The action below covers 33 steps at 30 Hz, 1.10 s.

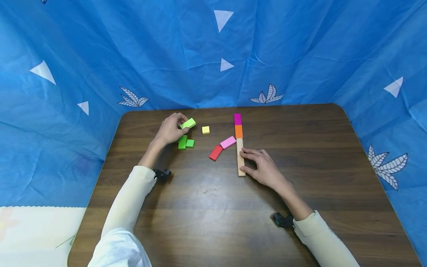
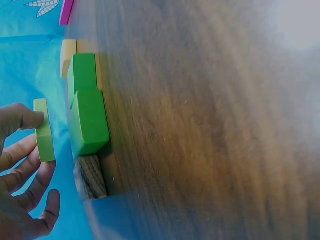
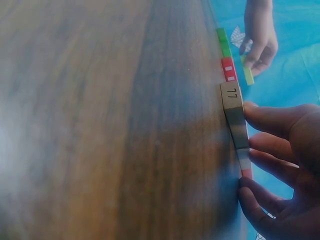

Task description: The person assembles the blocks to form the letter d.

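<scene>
My left hand (image 1: pixel 170 128) pinches a light green block (image 1: pixel 188 123) between thumb and fingers, raised beside two darker green blocks (image 1: pixel 182 142). A dark striped wooden block (image 2: pixel 92 177) lies beside these green ones in the left wrist view. Right of centre, two plain wooden blocks (image 1: pixel 240 146) stand end to end in a straight row with an orange block (image 1: pixel 238 131) and a magenta block (image 1: pixel 237 119) beyond. My right hand (image 1: pixel 263 168) rests its thumb and fingertips along the row's right side, at the plain blocks. Number marks show on the nearest block's end in the right wrist view.
A yellow block (image 1: pixel 205 130) sits between the green group and the row. A pink block (image 1: pixel 228 142) lies slanted against the row's left side, with a red block (image 1: pixel 215 152) at its lower end. Blue cloth (image 1: pixel 186 55) hangs behind the wooden table (image 1: pixel 210 222).
</scene>
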Motion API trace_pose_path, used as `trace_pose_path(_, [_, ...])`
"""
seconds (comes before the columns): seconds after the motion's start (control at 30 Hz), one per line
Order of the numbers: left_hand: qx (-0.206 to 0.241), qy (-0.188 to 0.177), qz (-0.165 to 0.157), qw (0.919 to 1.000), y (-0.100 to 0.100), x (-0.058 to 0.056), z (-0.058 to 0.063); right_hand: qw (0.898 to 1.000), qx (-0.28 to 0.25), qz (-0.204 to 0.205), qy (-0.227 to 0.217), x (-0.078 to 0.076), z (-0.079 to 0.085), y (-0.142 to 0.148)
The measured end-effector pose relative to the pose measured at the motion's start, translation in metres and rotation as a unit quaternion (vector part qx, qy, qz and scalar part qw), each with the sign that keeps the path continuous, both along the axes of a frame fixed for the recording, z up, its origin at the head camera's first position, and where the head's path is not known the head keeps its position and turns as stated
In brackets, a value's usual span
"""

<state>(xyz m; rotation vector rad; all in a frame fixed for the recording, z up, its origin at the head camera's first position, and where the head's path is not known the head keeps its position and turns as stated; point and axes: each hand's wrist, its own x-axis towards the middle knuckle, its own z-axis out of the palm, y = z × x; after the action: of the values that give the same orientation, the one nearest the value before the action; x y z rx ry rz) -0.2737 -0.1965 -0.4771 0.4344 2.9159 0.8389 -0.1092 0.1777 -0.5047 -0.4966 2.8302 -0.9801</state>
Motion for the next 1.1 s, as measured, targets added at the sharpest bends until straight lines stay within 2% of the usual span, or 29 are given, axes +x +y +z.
trace_pose_path(0.23, [-0.003,0.010,0.006,0.9999,0.004,0.014,0.005,1.000,-0.001,0.002,0.004,-0.001,0.000,0.000])
trace_pose_path(0.43, [-0.011,0.021,-0.003,0.9997,0.010,0.029,0.009,1.000,-0.003,0.002,0.010,-0.001,-0.001,0.000])
trace_pose_path(0.67, [-0.018,0.032,-0.007,0.9993,0.015,0.041,0.010,1.000,-0.001,0.000,0.001,-0.001,-0.001,0.001])
trace_pose_path(0.9, [-0.017,0.016,0.001,0.9997,0.017,0.056,0.011,1.000,-0.001,-0.003,-0.004,-0.002,0.000,0.001])
trace_pose_path(1.1, [-0.028,0.011,-0.004,0.9995,0.018,0.068,0.006,1.000,-0.002,0.000,-0.002,-0.001,0.001,0.000])
